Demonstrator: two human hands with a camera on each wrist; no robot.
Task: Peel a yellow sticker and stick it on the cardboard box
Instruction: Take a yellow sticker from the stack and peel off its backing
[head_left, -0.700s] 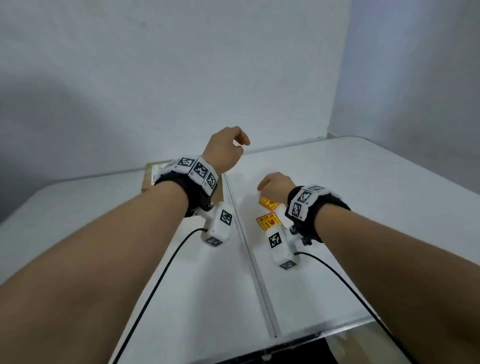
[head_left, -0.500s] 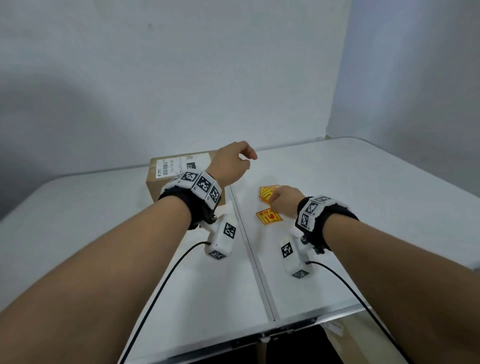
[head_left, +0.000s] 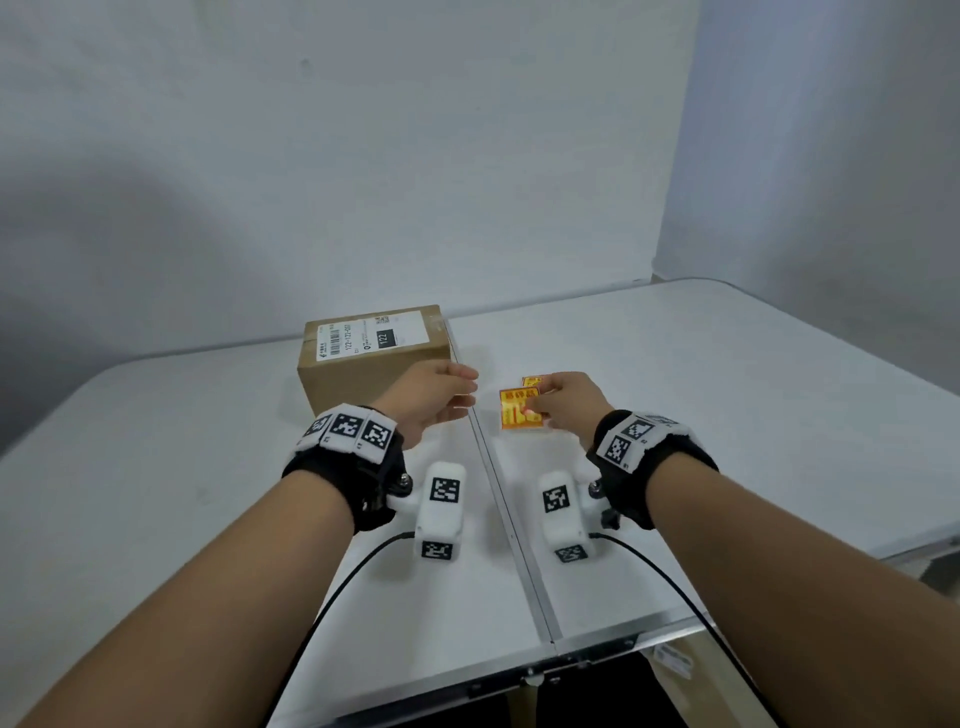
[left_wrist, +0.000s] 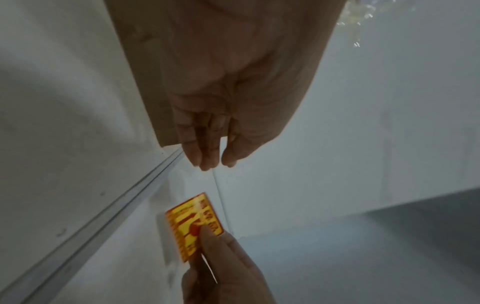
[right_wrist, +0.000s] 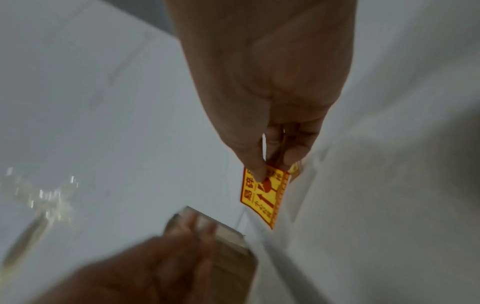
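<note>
Hands: both hang over the white desk, either side of its centre seam.
Left hand: empty, fingers relaxed and nearly straight, reaching toward the sticker; it sits just in front of the box's near right corner, touching nothing that I can see.
Cardboard box: sealed, resting on the left half of the desk, white shipping label on top; no yellow sticker on it yet.
Right hand: thumb and fingers pinch one edge of the yellow sticker, lifted off the desk on its backing.
Yellow sticker, close up: red print, held tilted, free edge pointing toward the left hand; the wrist views show the thumb pressed on its face.
Second sticker: lies on the desk just beyond the held one, partly hidden.
Step in hand: pick-up looks done; peeling has not begun, since sticker and backing seem joined.
Next move: judged, the left hand needs to catch a corner and part sticker from backing while the right holds firm, then carry it left to a bare panel of the box.
</note>
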